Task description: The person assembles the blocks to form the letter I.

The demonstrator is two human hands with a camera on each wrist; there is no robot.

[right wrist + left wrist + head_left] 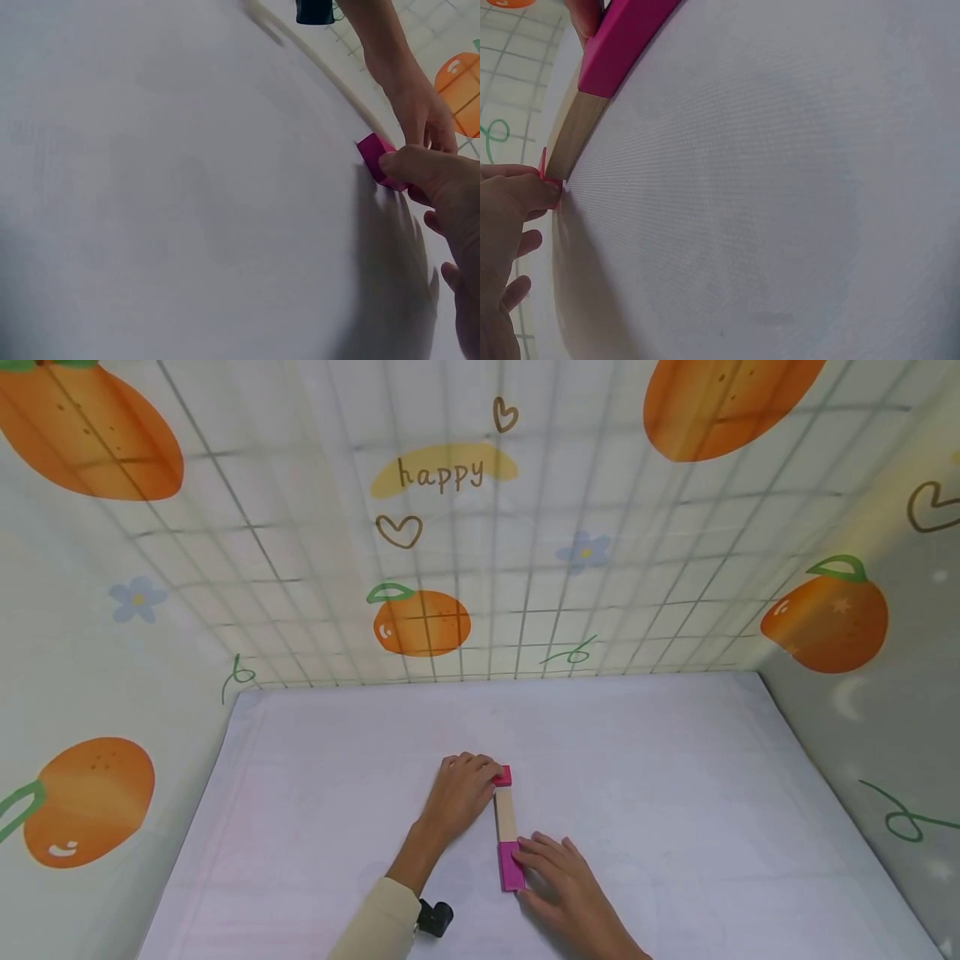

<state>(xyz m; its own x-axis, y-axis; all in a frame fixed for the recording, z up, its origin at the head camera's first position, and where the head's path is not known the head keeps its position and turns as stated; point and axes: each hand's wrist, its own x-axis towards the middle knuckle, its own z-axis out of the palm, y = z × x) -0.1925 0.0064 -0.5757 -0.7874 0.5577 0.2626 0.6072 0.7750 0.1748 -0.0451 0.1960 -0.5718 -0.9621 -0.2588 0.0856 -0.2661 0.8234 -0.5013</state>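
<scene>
Three slim blocks lie end to end in a straight row on the table: a pinkish-red block [504, 775] at the far end, a bare wooden block [506, 814] in the middle and a magenta block [512, 867] nearest me. Whether they are joined cannot be seen. My left hand [461, 789] pinches the red block between thumb and fingers; in the left wrist view most of that block [553, 193] is covered. At the near end, my right hand [566, 885] holds the magenta block from its right side, the thumb on it in the right wrist view.
A white cloth covers the table [300, 827]. Upright fabric walls printed with oranges [422, 623] and grid lines stand at the back and both sides. A small black device [435, 918] is on my left wrist, beside a cream sleeve [378, 922].
</scene>
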